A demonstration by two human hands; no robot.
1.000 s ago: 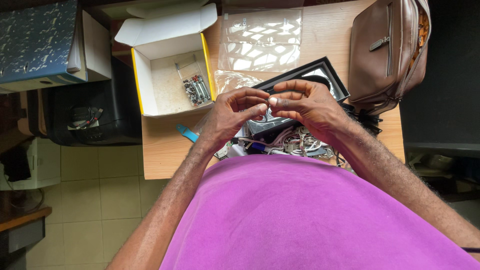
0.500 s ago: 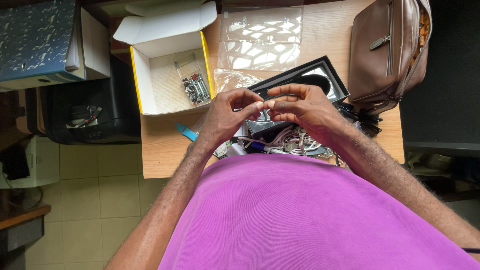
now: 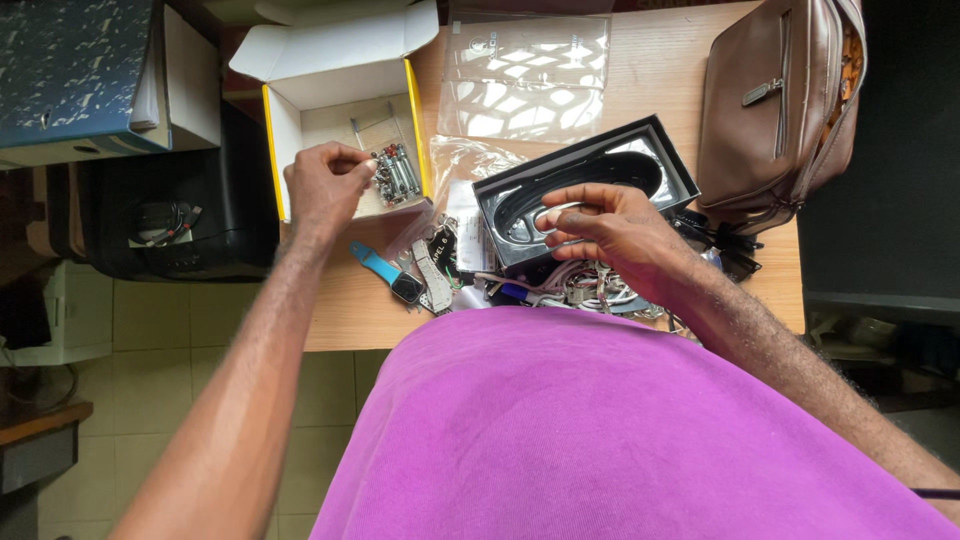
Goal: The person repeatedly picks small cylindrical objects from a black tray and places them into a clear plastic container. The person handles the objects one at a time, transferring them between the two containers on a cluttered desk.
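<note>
Head view, looking down over the desk (image 3: 640, 80). I am reading the left hand (image 3: 325, 185) as reaching into the open white box (image 3: 330, 130) with the yellow inner edge; its grip is pinching narrow, fingertips closing right at the small pile of metal parts (image 3: 393, 172) lying in the box's right corner. Whether a part is already caught between the fingertips, I cannot tell: the piece would be too small to show.

The right hand (image 3: 610, 230) is hovering over the black tray (image 3: 585, 190), its grip closed on a thin silvery loop (image 3: 553, 215), likely a clasp or band link, held between thumb and forefinger just above the tray's dark insert.

Other items: a blue-strapped watch (image 3: 392, 277) is lying face-up near the desk's front edge, just beside a tangle of white cables and loose bits (image 3: 580, 285) close to my body. A clear plastic bag (image 3: 525, 80) is lying flat behind the tray, and a brown leather bag (image 3: 775, 100) is sitting at the right end of the desk, well apart from the work.

Judgement on progress: the work is looking mid-way. The loop is in hand and the parts supply is being reached, so the picking step is under way, but nothing is being joined at this moment; the two hands are working well apart. Fitting a small part to the loop, and anything involving the watch, appears to remain.
</note>
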